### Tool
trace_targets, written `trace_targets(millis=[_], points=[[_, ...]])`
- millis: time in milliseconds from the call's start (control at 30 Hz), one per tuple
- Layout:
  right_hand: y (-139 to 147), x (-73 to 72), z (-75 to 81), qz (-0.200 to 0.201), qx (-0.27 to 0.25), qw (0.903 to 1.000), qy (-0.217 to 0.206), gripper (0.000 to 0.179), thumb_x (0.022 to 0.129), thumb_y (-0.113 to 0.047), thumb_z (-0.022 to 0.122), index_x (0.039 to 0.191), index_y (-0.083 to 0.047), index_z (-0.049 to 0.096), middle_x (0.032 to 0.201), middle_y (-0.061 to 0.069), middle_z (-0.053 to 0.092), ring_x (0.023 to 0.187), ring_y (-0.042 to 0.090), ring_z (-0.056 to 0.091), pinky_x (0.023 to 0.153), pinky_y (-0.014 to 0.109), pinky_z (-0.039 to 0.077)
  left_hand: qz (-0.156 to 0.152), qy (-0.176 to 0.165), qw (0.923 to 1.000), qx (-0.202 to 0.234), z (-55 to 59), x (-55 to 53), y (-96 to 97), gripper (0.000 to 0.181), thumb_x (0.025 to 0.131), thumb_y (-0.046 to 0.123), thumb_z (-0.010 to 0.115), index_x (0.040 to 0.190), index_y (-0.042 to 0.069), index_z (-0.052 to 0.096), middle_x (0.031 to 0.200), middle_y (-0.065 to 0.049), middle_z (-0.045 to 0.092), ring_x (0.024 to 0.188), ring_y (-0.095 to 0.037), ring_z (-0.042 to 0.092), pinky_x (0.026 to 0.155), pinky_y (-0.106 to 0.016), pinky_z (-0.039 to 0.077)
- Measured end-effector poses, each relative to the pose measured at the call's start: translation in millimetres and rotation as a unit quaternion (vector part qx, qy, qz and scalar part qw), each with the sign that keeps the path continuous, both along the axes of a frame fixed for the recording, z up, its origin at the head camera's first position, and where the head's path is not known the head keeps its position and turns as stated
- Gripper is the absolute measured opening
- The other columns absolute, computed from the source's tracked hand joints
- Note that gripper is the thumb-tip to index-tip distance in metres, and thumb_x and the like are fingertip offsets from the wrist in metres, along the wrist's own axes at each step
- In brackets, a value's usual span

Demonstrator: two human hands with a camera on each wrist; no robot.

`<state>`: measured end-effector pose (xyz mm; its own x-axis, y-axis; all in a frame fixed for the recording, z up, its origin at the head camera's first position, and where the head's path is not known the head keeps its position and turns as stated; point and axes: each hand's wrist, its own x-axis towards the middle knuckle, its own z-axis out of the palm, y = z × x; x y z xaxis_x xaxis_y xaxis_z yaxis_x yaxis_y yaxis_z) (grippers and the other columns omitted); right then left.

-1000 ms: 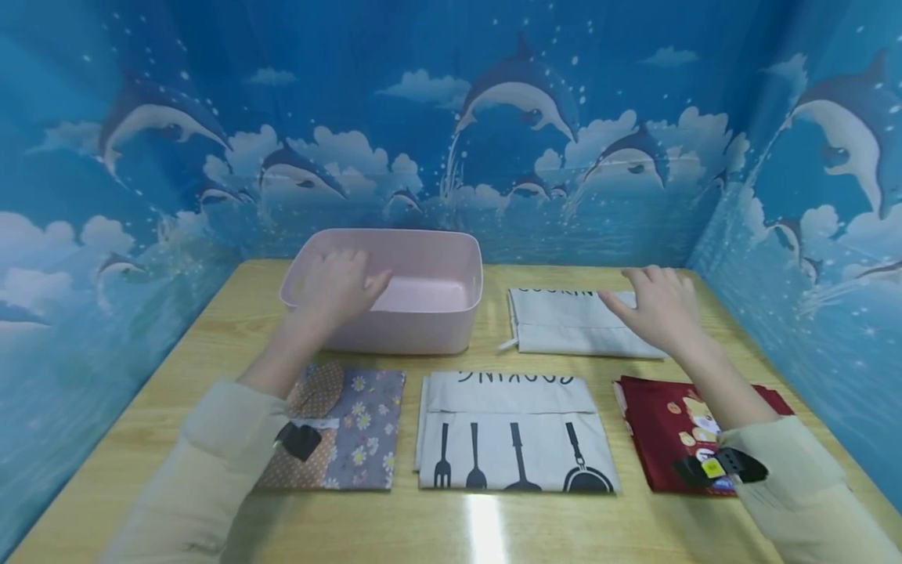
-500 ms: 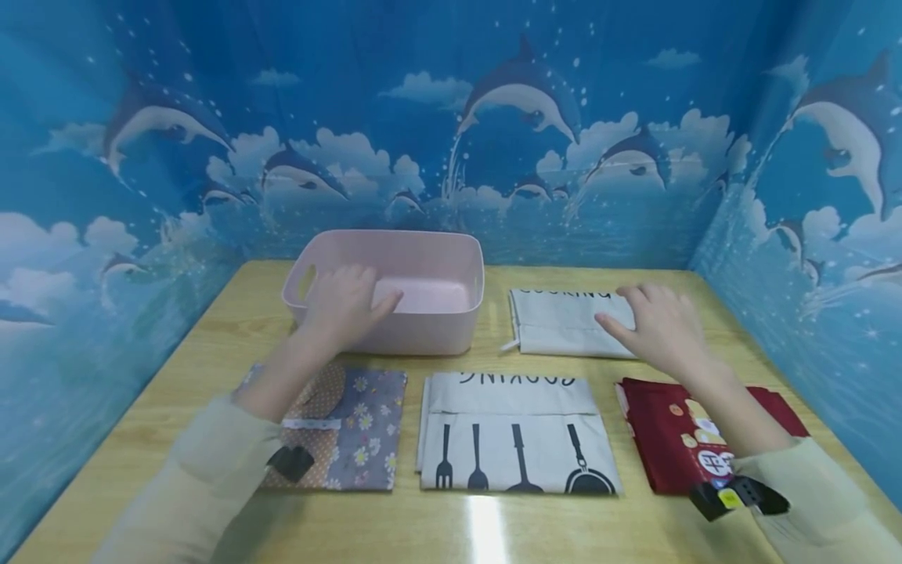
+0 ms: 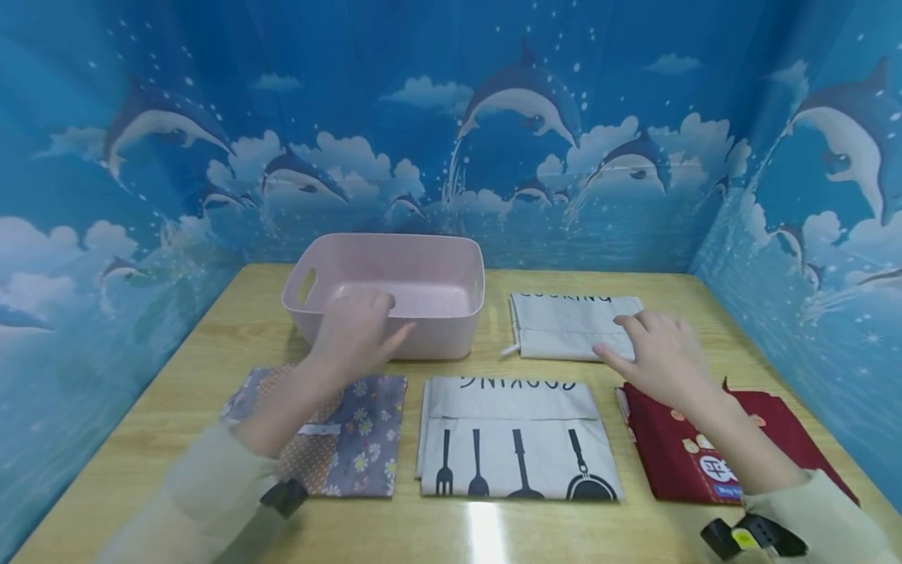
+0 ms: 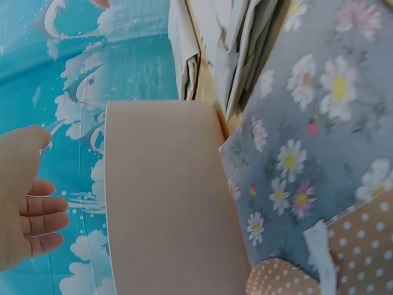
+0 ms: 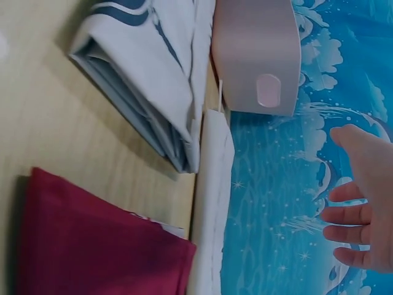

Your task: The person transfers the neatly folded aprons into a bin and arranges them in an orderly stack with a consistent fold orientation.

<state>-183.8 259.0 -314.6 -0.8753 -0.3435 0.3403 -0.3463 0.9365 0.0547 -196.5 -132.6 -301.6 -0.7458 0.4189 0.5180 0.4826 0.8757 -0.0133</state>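
Note:
My left hand [image 3: 355, 333] hovers with loose fingers and thumb spread in front of the pink plastic bin [image 3: 395, 341]; nothing is in it. Below its forearm lies a folded grey daisy-print cloth [image 3: 369, 439] with a brown polka-dot part. My right hand [image 3: 662, 352], also holding nothing, is raised with relaxed fingers beside the far folded white cloth [image 3: 564, 325] printed COOKING. Under the right forearm lies a folded dark red cloth [image 3: 662, 446] with cartoon prints. Between the arms sits another folded white COOKING cloth [image 3: 517, 439] with black utensil prints.
A wooden table [image 3: 380, 533] bears everything. Blue dolphin-print sheeting [image 3: 423, 117] walls it at the back and both sides. The bin has a handle hole [image 5: 268, 90] in its end wall, and its inside shows bare.
Both hands have come down and nearer to me, the left also shifting to the right. More of the bin's left side and the far white cloth now shows. The cloths stay put.

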Motion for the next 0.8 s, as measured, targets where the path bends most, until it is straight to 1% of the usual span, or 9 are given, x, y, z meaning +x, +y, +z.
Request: trace_targets(millis=[100, 200, 367, 500, 633, 733, 800], points=[[-0.5, 4.1, -4.8, -0.001, 0.000, 0.9999, -0.011, 0.057, 0.083, -0.044, 0.065, 0.110, 0.006, 0.061, 0.099, 0.024, 0.059, 0.091, 0.040, 0.053, 0.069, 0.053, 0.042, -0.004, -0.020, 0.9998, 0.000, -2.7, 6.2, 2.4, 0.037, 0.084, 0.038, 0.067, 0.087, 0.003, 0.055, 0.069, -0.004, 0.050, 0.058, -0.017, 0.046, 0.050, -0.027, 0.042], [-0.6, 5.8, -9.3, 0.000, -0.002, 0.9999, -0.012, 0.055, 0.082, -0.043, 0.066, 0.107, 0.006, 0.061, 0.096, 0.023, 0.059, 0.088, 0.039, 0.054, 0.069, 0.053, 0.044, -0.001, -0.044, 0.9990, -0.002, -4.3, 11.4, 4.7, 0.037, 0.085, 0.039, 0.064, 0.085, 0.004, 0.054, 0.067, -0.001, 0.045, 0.057, -0.014, 0.042, 0.048, -0.024, 0.038], [-1.9, 6.3, -13.4, 0.007, -0.009, 0.9999, -0.004, 0.054, 0.082, -0.043, 0.065, 0.103, 0.007, 0.063, 0.094, 0.022, 0.060, 0.086, 0.037, 0.057, 0.068, 0.051, 0.048, 0.003, -0.069, 0.9975, -0.009, -9.2, 17.0, 7.6, 0.038, 0.086, 0.042, 0.063, 0.086, 0.005, 0.052, 0.068, 0.001, 0.044, 0.058, -0.013, 0.042, 0.048, -0.023, 0.038], [-2.8, 8.8, -16.7, 0.008, -0.009, 0.9998, -0.014, 0.054, 0.083, -0.045, 0.064, 0.103, 0.006, 0.063, 0.094, 0.021, 0.061, 0.088, 0.037, 0.056, 0.070, 0.051, 0.047, 0.011, -0.087, 0.9958, -0.025, -13.7, 22.3, 11.0, 0.040, 0.085, 0.045, 0.063, 0.085, 0.007, 0.052, 0.067, 0.002, 0.042, 0.057, -0.013, 0.041, 0.047, -0.023, 0.038], [-2.3, 11.3, -22.8, 0.014, -0.005, 0.9998, -0.016, 0.053, 0.082, -0.045, 0.064, 0.101, 0.005, 0.064, 0.092, 0.020, 0.062, 0.086, 0.036, 0.057, 0.071, 0.051, 0.047, 0.021, -0.126, 0.9911, -0.036, -17.4, 26.6, 16.1, 0.040, 0.086, 0.046, 0.061, 0.087, 0.007, 0.053, 0.069, 0.002, 0.043, 0.060, -0.012, 0.042, 0.049, -0.023, 0.039], [-1.8, 12.8, -28.8, 0.023, -0.005, 0.9997, -0.010, 0.052, 0.082, -0.044, 0.066, 0.098, 0.005, 0.065, 0.089, 0.018, 0.063, 0.082, 0.035, 0.058, 0.069, 0.050, 0.048, 0.026, -0.159, 0.9864, -0.032, -19.8, 28.7, 19.8, 0.039, 0.085, 0.046, 0.061, 0.087, 0.008, 0.054, 0.070, 0.002, 0.044, 0.061, -0.013, 0.043, 0.051, -0.023, 0.040], [-2.1, 14.2, -32.2, 0.022, -0.007, 0.9996, -0.016, 0.053, 0.081, -0.044, 0.066, 0.099, 0.005, 0.064, 0.088, 0.018, 0.063, 0.082, 0.035, 0.059, 0.068, 0.050, 0.049, 0.031, -0.177, 0.9831, -0.032, -21.8, 30.2, 21.6, 0.039, 0.085, 0.047, 0.061, 0.086, 0.009, 0.053, 0.070, 0.002, 0.044, 0.061, -0.012, 0.043, 0.051, -0.023, 0.040]])
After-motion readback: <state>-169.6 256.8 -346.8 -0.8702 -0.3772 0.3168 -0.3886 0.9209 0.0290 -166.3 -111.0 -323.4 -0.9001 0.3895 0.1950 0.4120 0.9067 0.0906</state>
